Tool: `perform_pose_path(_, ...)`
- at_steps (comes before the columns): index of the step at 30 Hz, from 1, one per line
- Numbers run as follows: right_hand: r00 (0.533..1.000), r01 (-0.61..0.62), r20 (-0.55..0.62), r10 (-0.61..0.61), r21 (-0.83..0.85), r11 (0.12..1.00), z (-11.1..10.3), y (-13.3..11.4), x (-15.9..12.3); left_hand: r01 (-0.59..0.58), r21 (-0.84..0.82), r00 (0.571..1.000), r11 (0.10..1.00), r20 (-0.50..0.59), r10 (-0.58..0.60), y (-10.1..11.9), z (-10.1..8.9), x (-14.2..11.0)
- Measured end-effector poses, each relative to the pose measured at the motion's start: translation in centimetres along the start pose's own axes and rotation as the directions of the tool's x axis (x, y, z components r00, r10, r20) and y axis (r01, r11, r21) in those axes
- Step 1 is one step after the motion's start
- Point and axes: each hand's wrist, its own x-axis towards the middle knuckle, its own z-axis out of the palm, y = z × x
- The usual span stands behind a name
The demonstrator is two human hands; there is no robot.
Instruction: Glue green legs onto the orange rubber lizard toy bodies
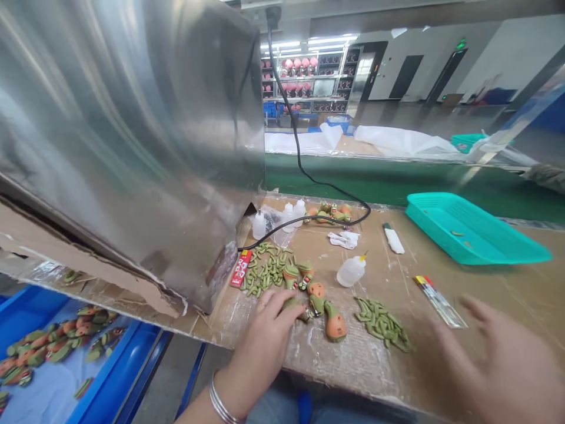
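On the cardboard-topped table (441, 271), the left hand (265, 338) reaches open-fingered onto the orange and green toy figures (315, 297), fingertips touching one, not yet gripping. The right hand (507, 359) hovers open and blurred, holding nothing, beside a pile of green pieces (383, 324). Best pinch one figure cleanly, sparing the neighbours and the glue bottle (351, 271).

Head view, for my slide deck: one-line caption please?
Left hand touches orange-green toy figures on a cardboard-covered bench; right hand hovers, blurred.
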Motion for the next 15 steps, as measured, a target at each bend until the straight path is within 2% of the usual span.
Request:
perform_pose_path(1, 0.998, 0.010, 0.061, -0.016, 0.103, 0.995, 0.2, -2.3, 0.3, 0.025, -0.024, 1.000, 0.999, -0.012, -0.026, 0.2, 0.1, -0.1)
perform_pose_path(3, 0.988, 0.057, 0.130, -0.084, 0.196, 0.979, 1.1, -6.4, 1.3, 0.084, -0.090, 0.996, 0.992, -0.030, -0.087, 0.7, 0.2, -0.3)
perform_pose_path(5, 0.979, 0.068, 0.172, -0.111, 0.240, 0.968, 2.4, -8.9, 2.5, 0.146, -0.183, 0.987, 0.972, -0.046, -0.157, 1.1, 0.2, -0.8)
perform_pose_path(8, 0.969, 0.029, 0.227, -0.099, 0.293, 0.956, 3.8, -10.2, 4.0, 0.253, -0.381, 0.950, 0.889, -0.074, -0.302, 1.5, 0.1, -1.9)
perform_pose_path(11, 0.951, -0.015, 0.288, -0.114, 0.409, 0.912, 3.0, -10.3, 3.7, 0.344, -0.578, 0.896, 0.740, -0.033, -0.443, 1.4, 0.0, -3.2)
perform_pose_path(13, 0.911, -0.053, 0.361, -0.200, 0.584, 0.810, 1.5, -10.5, 2.1, 0.370, -0.713, 0.860, 0.596, 0.019, -0.511, 1.3, -0.2, -4.0)
perform_pose_path(15, 0.836, -0.154, 0.437, -0.333, 0.768, 0.621, -0.2, -10.9, -0.3, 0.346, -0.835, 0.830, 0.427, 0.060, -0.555, 1.4, -0.3, -4.7)
